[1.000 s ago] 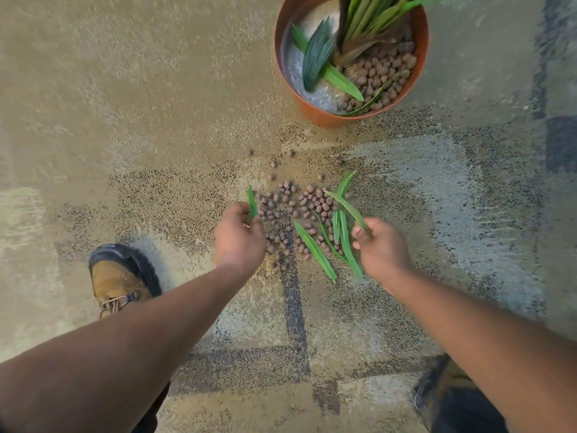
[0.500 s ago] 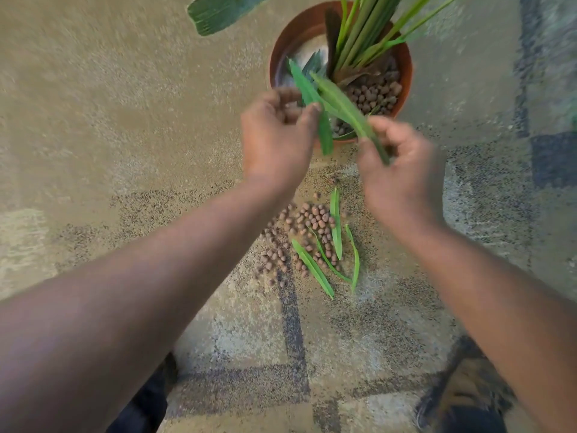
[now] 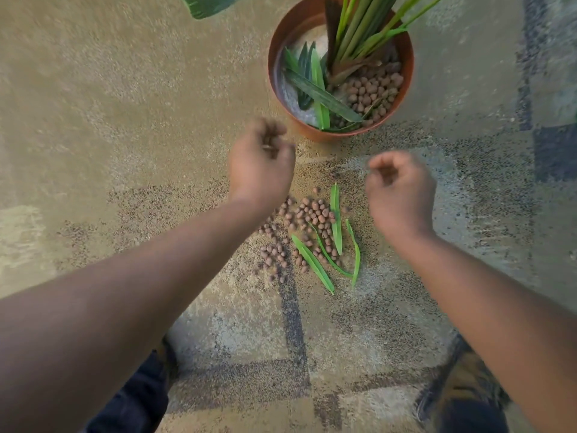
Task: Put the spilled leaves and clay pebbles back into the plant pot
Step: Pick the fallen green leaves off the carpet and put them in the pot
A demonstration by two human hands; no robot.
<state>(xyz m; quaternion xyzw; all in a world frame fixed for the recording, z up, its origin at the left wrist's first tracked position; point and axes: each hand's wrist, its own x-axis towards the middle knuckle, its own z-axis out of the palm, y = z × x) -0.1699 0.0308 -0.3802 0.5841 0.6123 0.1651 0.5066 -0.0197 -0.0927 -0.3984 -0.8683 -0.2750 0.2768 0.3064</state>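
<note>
A terracotta plant pot (image 3: 315, 134) stands on the carpet at the top centre, holding a green plant, loose leaves (image 3: 318, 95) and clay pebbles (image 3: 373, 92). Between my arms on the floor lie spilled brown clay pebbles (image 3: 307, 220) and several green leaves (image 3: 312, 264). My left hand (image 3: 260, 167) hovers just left of and below the pot, fingers loosely curled and blurred, with no leaf in it. My right hand (image 3: 399, 189) hangs below the pot, fingers curled with nothing in them.
The floor is patterned beige and grey carpet (image 3: 125, 104). A large green leaf tip (image 3: 209, 4) pokes in at the top edge. My shoes (image 3: 465, 389) and dark trouser legs show at the bottom, either side of the spill.
Both hands held leaves over the pot half a second ago; the leaves now lie in the pot and both hands have drawn back toward the spill, holding no leaves.
</note>
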